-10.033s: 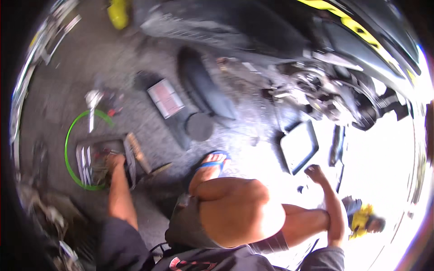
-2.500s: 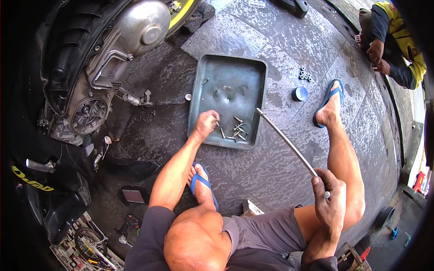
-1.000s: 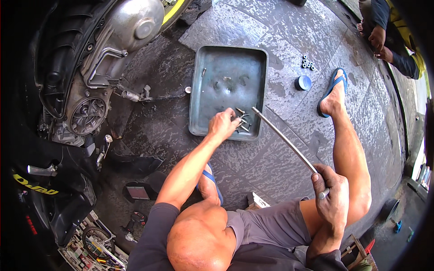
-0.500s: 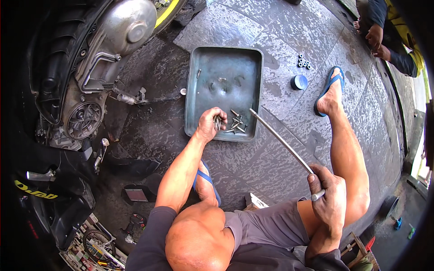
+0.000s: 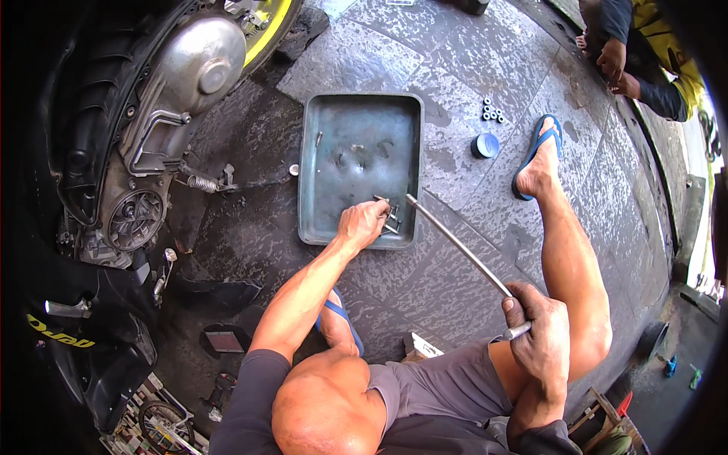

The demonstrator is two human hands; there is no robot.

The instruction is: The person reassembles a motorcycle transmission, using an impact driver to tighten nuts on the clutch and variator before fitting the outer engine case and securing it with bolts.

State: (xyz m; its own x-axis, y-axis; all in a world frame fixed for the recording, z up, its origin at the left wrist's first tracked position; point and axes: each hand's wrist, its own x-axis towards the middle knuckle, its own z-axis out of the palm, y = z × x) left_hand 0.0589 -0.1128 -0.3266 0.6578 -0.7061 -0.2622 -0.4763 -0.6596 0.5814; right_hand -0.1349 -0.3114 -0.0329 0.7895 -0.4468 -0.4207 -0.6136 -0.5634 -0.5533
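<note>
My left hand [image 5: 362,225] reaches palm down into the lower part of a dark metal tray [image 5: 305,168]. Its fingers are curled over the loose bolts [image 5: 391,226] at the lower right of the tray and partly cover them; what sits inside the fingers is mostly hidden, though they held several bolts a moment ago. One more bolt [image 5: 318,139] lies by itself at the tray's upper left. In my right hand [image 5: 540,322], above my right thigh, is a long T-handle wrench [image 5: 459,244]. Its shaft slants up and left, with the tip beside the tray's right rim.
A partly dismantled scooter [image 5: 144,152] stands along the left. Right of the tray are a round blue-lidded container [image 5: 485,145] and several small metal rings [image 5: 492,114]. My right foot in a blue flip-flop [image 5: 539,155] stands beyond them. Another person's hands [image 5: 613,61] show at the upper right.
My left hand has moved right and turned palm down onto the bolts; before, it was raised slightly with several bolts showing in its fingers. The right hand keeps the wrench in the same pose.
</note>
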